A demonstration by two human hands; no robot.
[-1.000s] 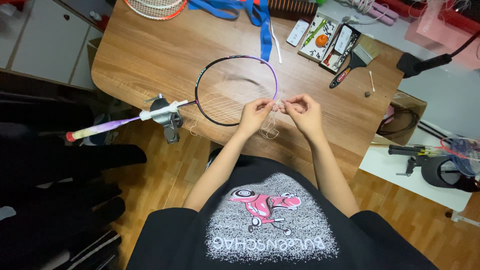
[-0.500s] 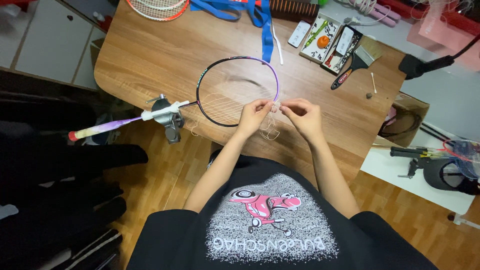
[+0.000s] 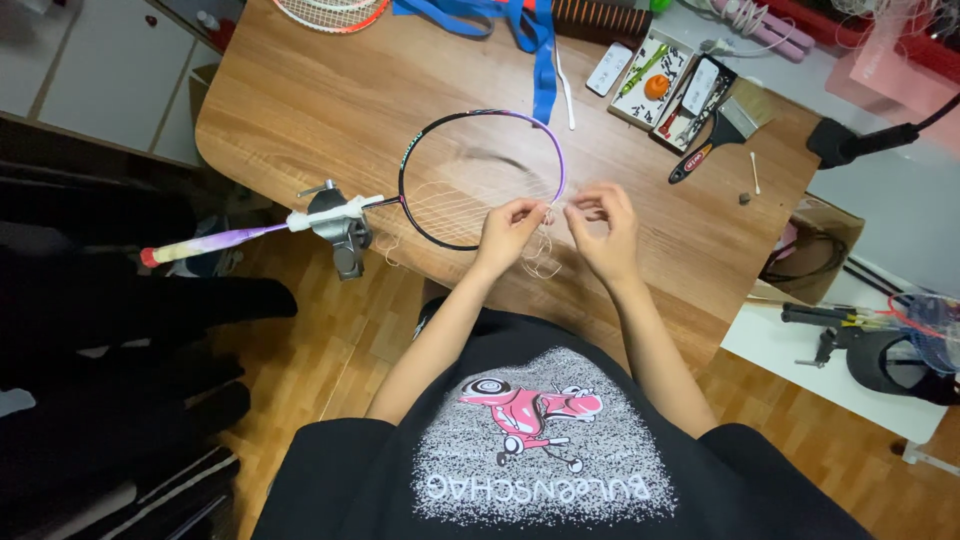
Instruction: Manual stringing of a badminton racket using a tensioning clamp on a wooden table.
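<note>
A badminton racket (image 3: 430, 135) with a black and purple frame lies on the wooden table (image 3: 330, 110), its shaft held in a metal clamp (image 3: 340, 235) at the table's edge. The head is only partly strung. My left hand (image 3: 508, 232) pinches thin white string (image 3: 545, 262) at the frame's right rim. My right hand (image 3: 605, 225) pinches the same string just beside it. Loose loops of string hang below both hands.
At the table's far side lie a blue strap (image 3: 535, 45), an open box of small tools (image 3: 670, 85), a brush (image 3: 720, 135) and another racket head (image 3: 330, 10). A cardboard box (image 3: 815, 255) and tools on a white shelf (image 3: 850, 330) sit right.
My two hands have stayed at the racket's right rim, with only small finger movements on the string. The view has shifted slightly.
</note>
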